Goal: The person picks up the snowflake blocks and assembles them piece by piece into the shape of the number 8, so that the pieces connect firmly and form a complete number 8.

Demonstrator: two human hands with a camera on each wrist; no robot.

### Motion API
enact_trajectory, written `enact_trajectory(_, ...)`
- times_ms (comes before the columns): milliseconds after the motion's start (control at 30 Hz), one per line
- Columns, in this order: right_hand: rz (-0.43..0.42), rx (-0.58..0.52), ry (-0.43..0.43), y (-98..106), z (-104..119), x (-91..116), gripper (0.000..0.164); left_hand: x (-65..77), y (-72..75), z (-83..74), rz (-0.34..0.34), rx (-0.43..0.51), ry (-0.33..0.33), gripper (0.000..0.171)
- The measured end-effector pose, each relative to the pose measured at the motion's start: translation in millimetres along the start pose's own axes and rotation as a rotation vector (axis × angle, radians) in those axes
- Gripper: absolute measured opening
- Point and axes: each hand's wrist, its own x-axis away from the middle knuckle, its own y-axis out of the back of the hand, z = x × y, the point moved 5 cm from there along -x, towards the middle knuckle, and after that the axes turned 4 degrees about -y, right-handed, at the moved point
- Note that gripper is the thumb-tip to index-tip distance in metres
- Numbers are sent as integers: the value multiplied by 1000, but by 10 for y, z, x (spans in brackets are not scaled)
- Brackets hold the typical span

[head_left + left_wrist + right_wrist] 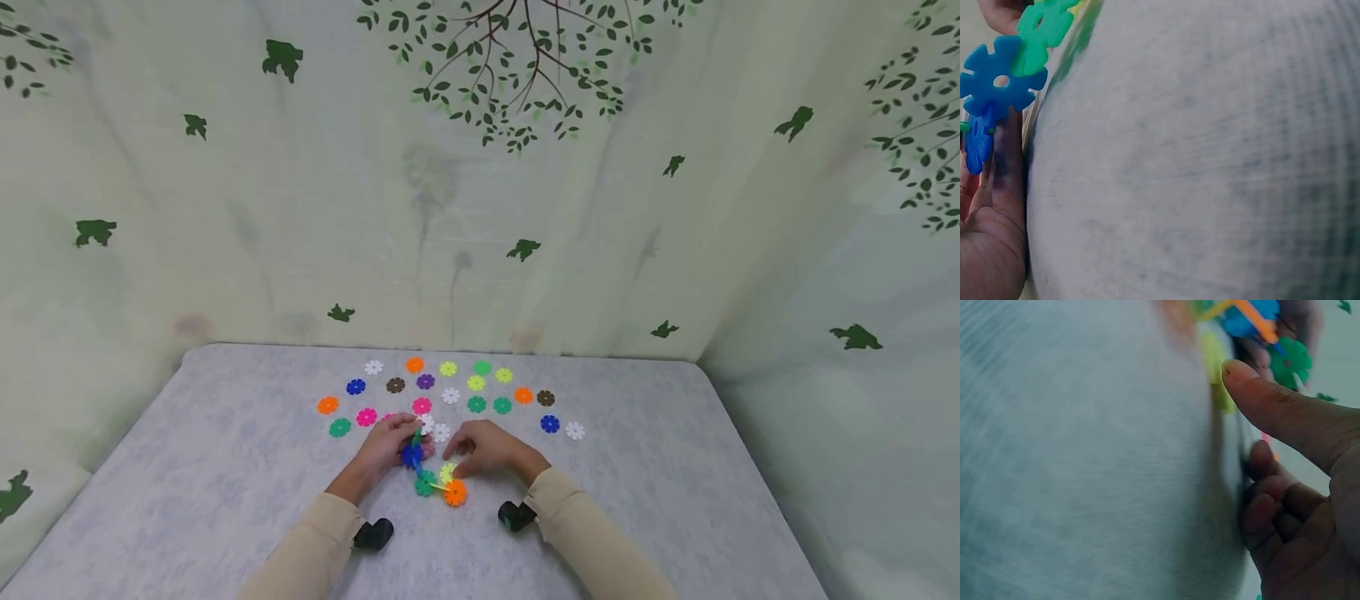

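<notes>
My left hand (388, 443) holds a joined chain of notched plastic flower discs by its upper end. Blue discs (1000, 81) show beside the left fingers, with a green disc (1046, 28) slotted into one. Farther down the chain come a green disc (425, 483) and an orange disc (454, 493), close to the tabletop. A yellow disc (447, 472) sits just by my right hand (487, 450). In the right wrist view that hand's thumb (1272, 400) stands apart from its loosely bent fingers, nothing gripped between them. Whether the thumb touches the yellow disc I cannot tell.
Loose discs in many colours lie spread behind the hands, among them an orange disc (327, 405), a purple disc (426, 381) and a white disc (575, 431). They rest on a grey cloth-covered table (660, 483). A leaf-patterned curtain (360, 208) hangs behind.
</notes>
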Motion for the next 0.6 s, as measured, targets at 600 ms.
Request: enact_trajectory(600,-186,-517,1,145,-194,-126,7,16,-27,3,-1,-21,26,32)
